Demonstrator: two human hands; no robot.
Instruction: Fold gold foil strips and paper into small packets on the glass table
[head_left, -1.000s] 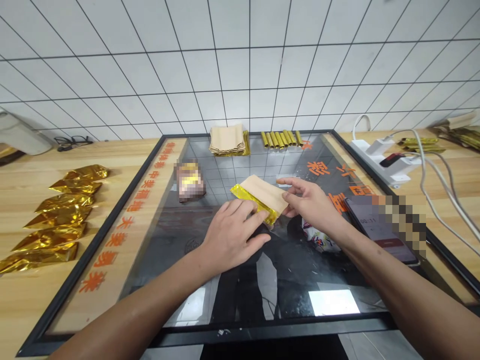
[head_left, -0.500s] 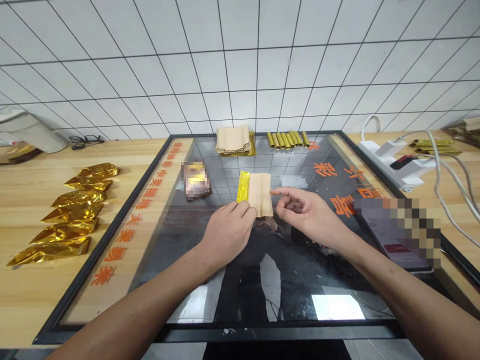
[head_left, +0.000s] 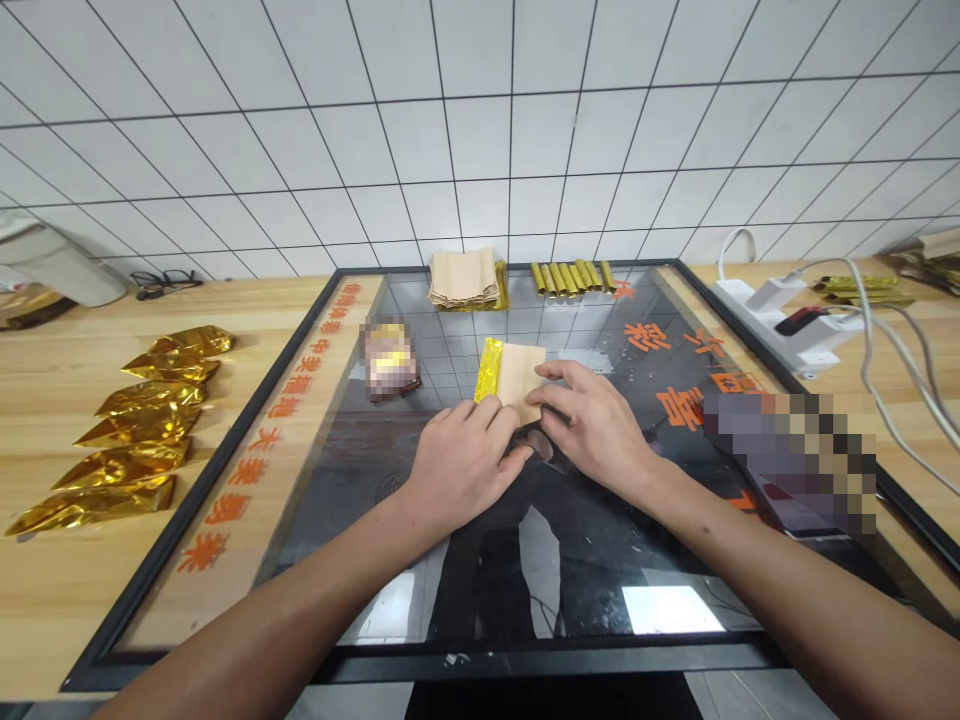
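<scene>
A small sheet of brown paper with a shiny gold strip (head_left: 519, 364) on its left side lies on the glass panel, slightly turned. It shows crease lines. My left hand (head_left: 466, 452) is closed at the sheet's lower left, with curled fingers pressing on it and the thumb by its near edge. At the right edge, my right hand (head_left: 600, 420) has its bent fingers on the paper, the index finger a little apart from the others. Part of the near edge is hidden under the fingers.
A stack of brown sheets (head_left: 463, 280) and a row of gold rolled tubes (head_left: 571, 278) lie at the back. Folded gold foil pieces (head_left: 142, 425) are on the left. A blurred packet (head_left: 390, 362), a phone (head_left: 787, 470) and a power strip with cables (head_left: 780, 325) also lie around.
My right hand has moved left onto the paper's right edge, its fingers reaching over it. The sheet has turned slightly. My left thumb now sticks out further to the right.
</scene>
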